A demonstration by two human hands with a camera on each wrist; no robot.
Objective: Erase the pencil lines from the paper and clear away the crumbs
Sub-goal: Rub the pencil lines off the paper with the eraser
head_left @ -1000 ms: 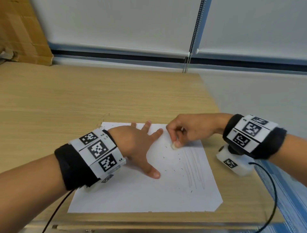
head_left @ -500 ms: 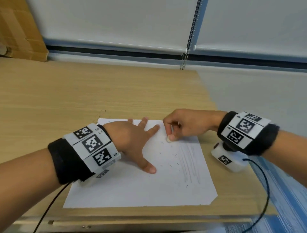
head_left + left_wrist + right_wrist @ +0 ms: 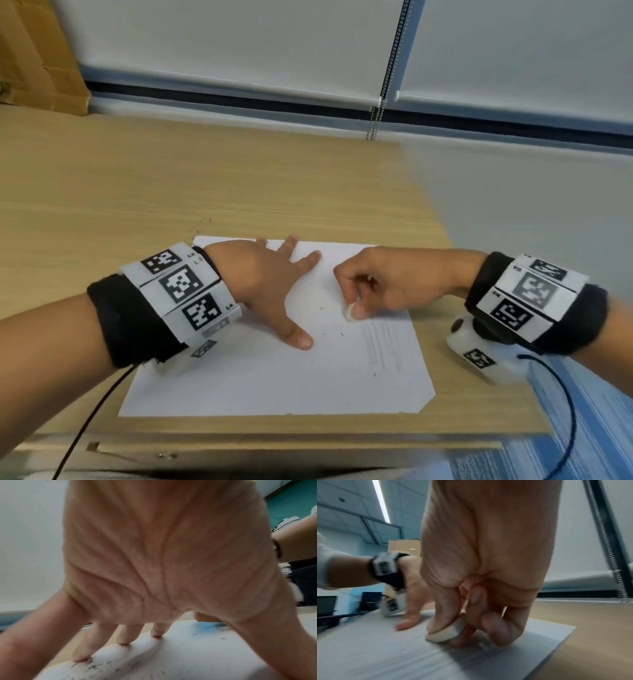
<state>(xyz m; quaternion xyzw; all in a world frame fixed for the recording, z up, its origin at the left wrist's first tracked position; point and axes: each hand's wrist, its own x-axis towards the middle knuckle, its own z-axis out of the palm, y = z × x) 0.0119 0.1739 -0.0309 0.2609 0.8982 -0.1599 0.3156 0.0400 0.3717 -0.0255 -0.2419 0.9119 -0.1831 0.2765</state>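
A white sheet of paper (image 3: pixel 274 383) lies on the wooden table (image 3: pixel 171 192) near its front right corner. Faint pencil lines (image 3: pixel 383 346) run down its right part. My left hand (image 3: pixel 274 287) lies flat on the sheet with fingers spread, holding it down; its fingertips (image 3: pixel 123 641) touch the paper (image 3: pixel 188 655). My right hand (image 3: pixel 383 284) pinches a small white eraser (image 3: pixel 350 311) between thumb and fingers and presses it on the paper just above the lines. The eraser (image 3: pixel 445 632) shows worn and rounded against the paper (image 3: pixel 385 655). Dark crumbs (image 3: pixel 96 666) dot the sheet.
The table's right edge (image 3: pixel 442 240) runs close to the paper, with grey floor beyond. A cardboard box (image 3: pixel 30 58) stands at the far left against the wall. A bead chain (image 3: pixel 387 68) hangs from the blinds behind the table. Wrist-camera cables trail off the front edge.
My right hand has slid the eraser back toward me and to the right, onto the top of the pencil lines. The left hand stays flat on the paper.
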